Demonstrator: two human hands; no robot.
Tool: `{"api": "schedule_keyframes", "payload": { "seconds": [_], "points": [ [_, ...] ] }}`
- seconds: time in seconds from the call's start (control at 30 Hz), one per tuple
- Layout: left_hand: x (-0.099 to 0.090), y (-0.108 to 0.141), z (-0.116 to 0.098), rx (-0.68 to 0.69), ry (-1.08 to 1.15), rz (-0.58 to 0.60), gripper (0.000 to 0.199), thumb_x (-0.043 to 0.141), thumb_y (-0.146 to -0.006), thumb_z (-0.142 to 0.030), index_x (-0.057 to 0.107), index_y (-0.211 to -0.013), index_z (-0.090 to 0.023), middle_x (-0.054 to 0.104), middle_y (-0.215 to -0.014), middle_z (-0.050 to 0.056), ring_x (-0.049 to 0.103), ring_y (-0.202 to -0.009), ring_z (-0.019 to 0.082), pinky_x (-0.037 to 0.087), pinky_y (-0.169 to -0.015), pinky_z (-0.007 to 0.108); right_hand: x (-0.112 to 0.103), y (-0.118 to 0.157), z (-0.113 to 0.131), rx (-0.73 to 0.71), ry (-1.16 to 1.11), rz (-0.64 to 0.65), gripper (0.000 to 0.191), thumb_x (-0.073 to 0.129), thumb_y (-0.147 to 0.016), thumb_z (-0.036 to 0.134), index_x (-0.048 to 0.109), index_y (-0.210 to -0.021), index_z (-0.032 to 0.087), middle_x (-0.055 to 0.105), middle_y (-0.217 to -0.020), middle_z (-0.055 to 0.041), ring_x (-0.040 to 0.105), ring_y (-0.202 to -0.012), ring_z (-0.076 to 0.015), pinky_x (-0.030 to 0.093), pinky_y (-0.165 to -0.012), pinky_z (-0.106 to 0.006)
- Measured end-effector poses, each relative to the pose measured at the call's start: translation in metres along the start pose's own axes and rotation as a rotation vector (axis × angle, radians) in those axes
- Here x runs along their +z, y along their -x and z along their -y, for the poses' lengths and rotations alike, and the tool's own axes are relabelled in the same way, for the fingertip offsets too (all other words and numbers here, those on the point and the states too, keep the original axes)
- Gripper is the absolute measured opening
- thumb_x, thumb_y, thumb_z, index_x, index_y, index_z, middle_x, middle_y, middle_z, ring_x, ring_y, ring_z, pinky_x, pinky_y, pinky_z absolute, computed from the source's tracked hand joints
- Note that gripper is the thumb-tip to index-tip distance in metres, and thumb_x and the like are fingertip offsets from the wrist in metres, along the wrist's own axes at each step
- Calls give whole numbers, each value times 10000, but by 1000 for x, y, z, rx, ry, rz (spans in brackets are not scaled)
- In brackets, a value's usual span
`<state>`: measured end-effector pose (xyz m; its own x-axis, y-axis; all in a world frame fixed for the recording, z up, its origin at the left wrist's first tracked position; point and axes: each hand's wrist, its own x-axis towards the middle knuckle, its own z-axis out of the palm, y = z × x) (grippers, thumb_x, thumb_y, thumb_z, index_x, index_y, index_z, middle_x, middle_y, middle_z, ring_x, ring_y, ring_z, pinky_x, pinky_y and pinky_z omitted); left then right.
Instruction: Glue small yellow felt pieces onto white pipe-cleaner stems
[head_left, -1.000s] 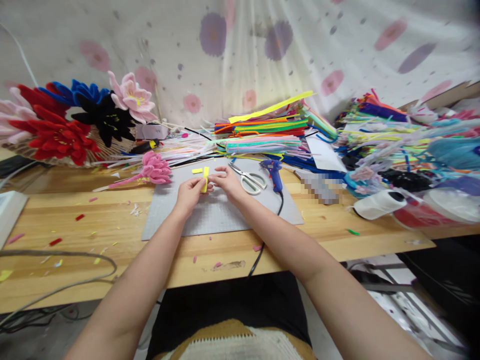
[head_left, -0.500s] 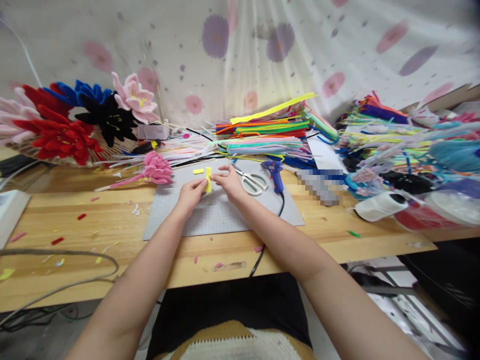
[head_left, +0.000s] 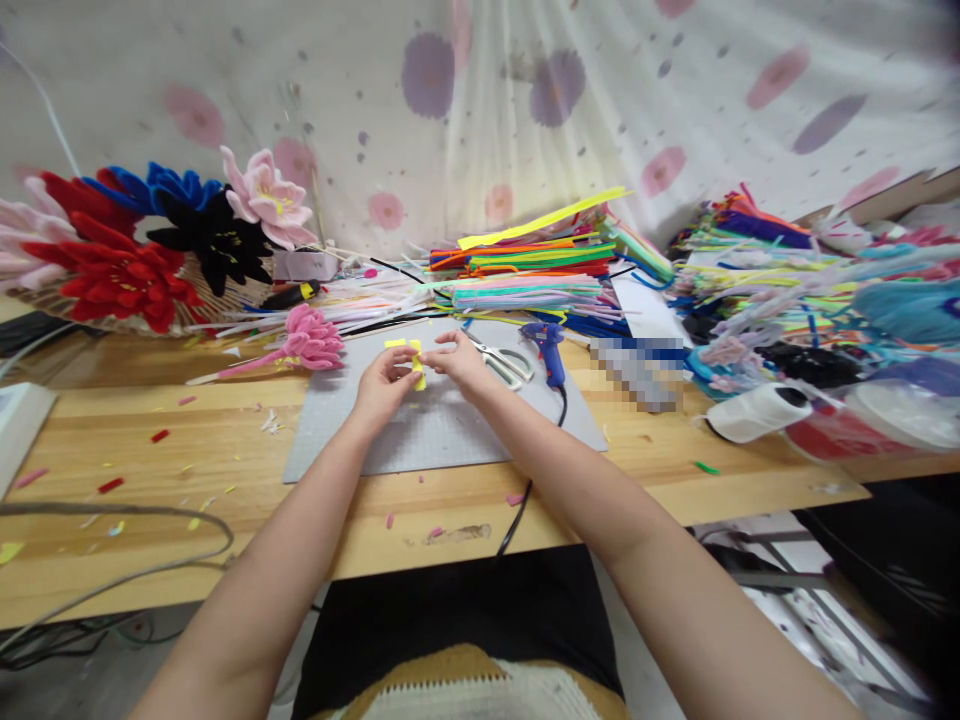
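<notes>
Over the grey cutting mat (head_left: pixel 420 436), my left hand (head_left: pixel 385 388) grips a small yellow strip (head_left: pixel 418 366) between thumb and fingers. My right hand (head_left: pixel 459 362) pinches at the strip's right side, its other fingers curled loosely above. What the strip is made of is too small to make out. A second yellow piece (head_left: pixel 394 343) shows just behind my left fingers. Scissors with pale handles (head_left: pixel 510 370) lie right of my right hand, and a blue glue gun (head_left: pixel 550 352) rests beyond them on the mat.
A pink pipe-cleaner flower (head_left: pixel 309 340) lies left of the mat. Bundles of coloured pipe cleaners (head_left: pixel 532 292) line the back. Finished fluffy flowers (head_left: pixel 127 280) stand at the left. A white thread spool (head_left: pixel 757 413) is at the right. The glue gun's black cord (head_left: pixel 517 520) crosses the table's front edge.
My left fingers have spread and shifted around the yellow strip, now closer to the second yellow piece behind them. My right hand stays at the strip's side. The view has shifted slightly.
</notes>
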<state>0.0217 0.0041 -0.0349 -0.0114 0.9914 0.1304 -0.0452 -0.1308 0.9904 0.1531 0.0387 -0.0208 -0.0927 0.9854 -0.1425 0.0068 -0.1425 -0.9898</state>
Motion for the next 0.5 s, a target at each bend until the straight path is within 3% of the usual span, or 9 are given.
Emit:
{"api": "schedule_keyframes", "payload": {
  "seconds": [0.23, 0.33, 0.4, 0.5],
  "points": [
    [-1, 4, 1, -84, -82, -63, 486, 722, -553, -302, 656, -1004, -132, 648, -644, 21, 573, -581, 129, 435, -573, 238, 2, 1, 0, 4, 5, 8, 408, 676, -575, 189, 383, -859, 202, 578, -649, 52, 567, -659, -109, 448, -661, -275],
    [-2, 5, 0, -112, -63, -70, 540, 736, -536, -311, 651, -1034, -121, 657, -637, 24, 571, -566, 123, 432, -567, 232, -8, 1, 5, -32, 105, 47, 387, 666, -615, 215, 397, -892, 200, 593, -721, 32, 577, -701, -113, 457, -686, -280],
    [-4, 5, 0, -119, -58, -86, 562, 742, -526, -313, 648, -1044, -117, 656, -624, 21, 565, -550, 114, 428, -560, 225, -25, 1, 10, -88, 336, 23, 326, 641, -659, 229, 432, -906, 194, 607, -800, 5, 584, -751, -128, 458, -720, -296],
    [-5, 4, 0, -118, -53, -94, 576, 750, -510, -320, 649, -1041, -123, 656, -612, 17, 569, -543, 114, 432, -552, 224, -57, 4, 17, -230, 930, -100, 195, 561, -730, 196, 516, -919, 176, 626, -928, -66, 583, -880, -190, 431, -802, -335]
  ]
}}
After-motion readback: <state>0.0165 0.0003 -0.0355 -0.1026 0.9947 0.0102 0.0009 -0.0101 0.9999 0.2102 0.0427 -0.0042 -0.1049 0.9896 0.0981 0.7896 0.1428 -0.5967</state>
